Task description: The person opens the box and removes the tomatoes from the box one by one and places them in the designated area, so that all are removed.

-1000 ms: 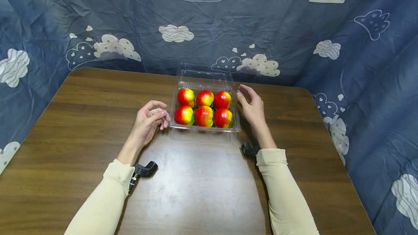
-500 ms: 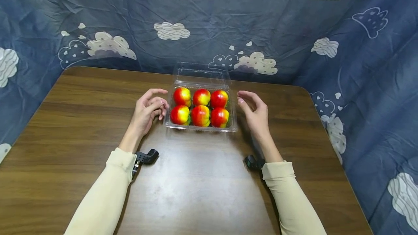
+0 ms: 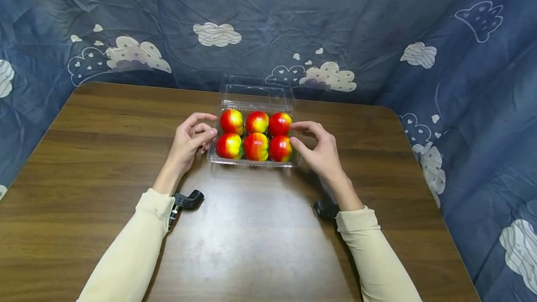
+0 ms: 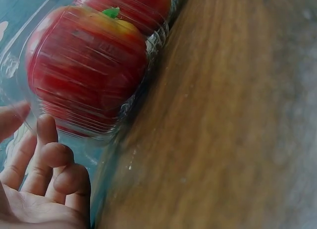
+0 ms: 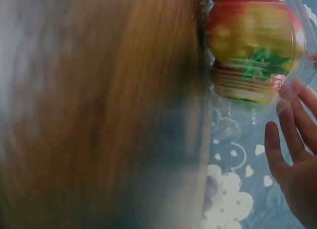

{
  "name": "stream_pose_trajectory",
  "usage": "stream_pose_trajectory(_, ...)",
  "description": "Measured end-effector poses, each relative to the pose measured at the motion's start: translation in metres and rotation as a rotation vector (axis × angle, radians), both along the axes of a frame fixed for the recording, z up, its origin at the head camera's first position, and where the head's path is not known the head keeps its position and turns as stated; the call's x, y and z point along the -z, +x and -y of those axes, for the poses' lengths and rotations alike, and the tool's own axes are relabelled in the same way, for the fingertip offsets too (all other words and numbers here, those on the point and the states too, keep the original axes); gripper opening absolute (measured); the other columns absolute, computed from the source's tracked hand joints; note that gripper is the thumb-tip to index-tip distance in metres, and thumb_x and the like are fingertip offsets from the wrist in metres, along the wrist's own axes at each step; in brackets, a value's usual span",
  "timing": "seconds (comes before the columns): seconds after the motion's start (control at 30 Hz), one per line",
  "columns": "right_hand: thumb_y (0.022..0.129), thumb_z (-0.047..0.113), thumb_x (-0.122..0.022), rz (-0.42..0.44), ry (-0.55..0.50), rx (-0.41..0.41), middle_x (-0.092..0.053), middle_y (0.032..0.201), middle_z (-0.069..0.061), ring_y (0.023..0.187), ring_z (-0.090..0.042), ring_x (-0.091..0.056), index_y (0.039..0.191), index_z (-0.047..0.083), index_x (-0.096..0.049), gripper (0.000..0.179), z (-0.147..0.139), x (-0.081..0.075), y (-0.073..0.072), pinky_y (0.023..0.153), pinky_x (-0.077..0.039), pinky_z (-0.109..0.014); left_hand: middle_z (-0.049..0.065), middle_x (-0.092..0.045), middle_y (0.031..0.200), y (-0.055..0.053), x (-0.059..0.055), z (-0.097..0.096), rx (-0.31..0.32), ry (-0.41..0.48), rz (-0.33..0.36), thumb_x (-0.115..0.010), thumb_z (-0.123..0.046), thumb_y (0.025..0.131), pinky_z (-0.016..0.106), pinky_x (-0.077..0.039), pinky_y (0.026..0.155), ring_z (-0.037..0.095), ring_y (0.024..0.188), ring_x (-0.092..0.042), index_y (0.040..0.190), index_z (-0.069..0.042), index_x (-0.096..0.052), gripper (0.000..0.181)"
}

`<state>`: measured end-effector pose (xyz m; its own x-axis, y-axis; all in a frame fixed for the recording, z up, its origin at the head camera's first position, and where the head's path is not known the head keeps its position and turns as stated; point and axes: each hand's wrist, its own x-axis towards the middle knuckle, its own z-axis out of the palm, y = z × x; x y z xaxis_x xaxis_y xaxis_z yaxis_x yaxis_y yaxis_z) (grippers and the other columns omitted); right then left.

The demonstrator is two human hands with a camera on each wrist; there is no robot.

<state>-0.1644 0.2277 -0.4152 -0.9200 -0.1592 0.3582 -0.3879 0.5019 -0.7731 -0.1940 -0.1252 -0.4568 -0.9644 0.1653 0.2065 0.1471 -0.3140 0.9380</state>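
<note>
Clear plastic box (image 3: 255,164) of red-yellow fruit (image 3: 256,147) lies between left hand (image 3: 190,140) and right hand (image 3: 322,152) (both relaxed, fingers loose)

Left arm (image 3: 121,250): slants forward and inward, in a long cream sleeve (image 3: 144,227).
Left wrist (image 3: 165,181): bare, nearly in line with the forearm.
Left hand (image 3: 188,141): index finger arched above the thumb, remaining fingers loosely bent.
Right arm (image 3: 375,255): slants forward and inward, likewise sleeved.
Right wrist (image 3: 350,195): bare past the cuff (image 3: 356,218).
Right hand (image 3: 324,153): thumb and index finger parted, pointing inward, fingers relaxed.
Both hands: well apart, roughly level.
</note>
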Motion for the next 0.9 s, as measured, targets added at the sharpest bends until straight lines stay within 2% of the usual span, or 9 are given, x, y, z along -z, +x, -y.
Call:
stream_pose_trajectory(0.1, 0.093, 0.026, -0.080, -0.048, 0.126, -0.020, -0.073, 0.121, 0.001, 0.114, -0.021, -0.062, 0.124, 0.018, -0.074, 0.033, 0.000, -0.003, 0.000, 0.103, -0.053, -0.052, 0.004, -0.066, 0.074, 0.001, -0.001, 0.000, 0.008, -0.016, -0.008, -0.070, 0.005, 0.095, 0.025, -0.034, 0.042, 0.025, 0.052, -0.042, 0.128, 0.006, -0.061, 0.034)
stream_pose_trajectory(0.27, 0.090, 0.033, -0.083, -0.109, 0.254, -0.085, -0.075, 0.119, -0.002, 0.113, -0.025, -0.060, 0.121, 0.013, -0.075, 0.038, 0.004, -0.010, -0.002, 0.094, -0.052, -0.047, 0.002, -0.066, 0.073, 0.002, -0.003, 0.001, 0.005, -0.057, -0.016, -0.074, 0.002, 0.094, 0.025, -0.034, 0.043, 0.027, 0.053, -0.042, 0.127, 0.006, -0.062, 0.035)
stream_pose_trajectory(0.37, 0.089, 0.037, -0.082, -0.108, 0.316, -0.118, -0.074, 0.121, -0.004, 0.113, -0.025, -0.058, 0.123, 0.012, -0.075, 0.043, 0.007, -0.012, -0.002, 0.095, -0.052, -0.046, 0.002, -0.066, 0.073, 0.003, -0.002, 0.003, 0.002, -0.058, -0.015, -0.073, 0.003, 0.095, 0.025, -0.035, 0.043, 0.026, 0.053, -0.043, 0.126, 0.005, -0.062, 0.034)
stream_pose_trajectory(0.53, 0.086, 0.044, -0.079, -0.080, 0.424, -0.130, -0.070, 0.124, -0.005, 0.117, -0.023, -0.053, 0.128, 0.013, -0.071, 0.053, 0.009, -0.013, 0.003, 0.099, -0.052, -0.048, 0.002, -0.066, 0.073, 0.003, 0.001, 0.001, 0.022, -0.061, -0.003, -0.072, 0.002, 0.096, 0.024, -0.038, 0.043, 0.024, 0.053, -0.045, 0.127, 0.005, -0.062, 0.033)
stream_pose_trajectory(0.67, 0.084, 0.045, -0.081, -0.066, 0.455, -0.123, -0.067, 0.125, -0.006, 0.119, -0.024, -0.051, 0.129, 0.012, -0.069, 0.057, 0.009, -0.012, 0.004, 0.100, -0.050, -0.048, 0.002, -0.065, 0.072, 0.003, 0.001, -0.001, 0.018, -0.065, -0.003, -0.072, 0.003, 0.095, 0.023, -0.039, 0.042, 0.023, 0.052, -0.046, 0.127, 0.007, -0.062, 0.033)
stream_pose_trajectory(0.9, 0.083, 0.044, -0.084, -0.070, 0.421, -0.090, -0.067, 0.123, -0.005, 0.117, -0.023, -0.052, 0.125, 0.013, -0.071, 0.054, 0.011, -0.010, 0.002, 0.097, -0.053, -0.047, 0.003, -0.065, 0.071, 0.001, 0.000, -0.001, 0.004, -0.055, -0.007, -0.072, 0.004, 0.095, 0.022, -0.040, 0.042, 0.021, 0.052, -0.046, 0.126, 0.006, -0.063, 0.032)
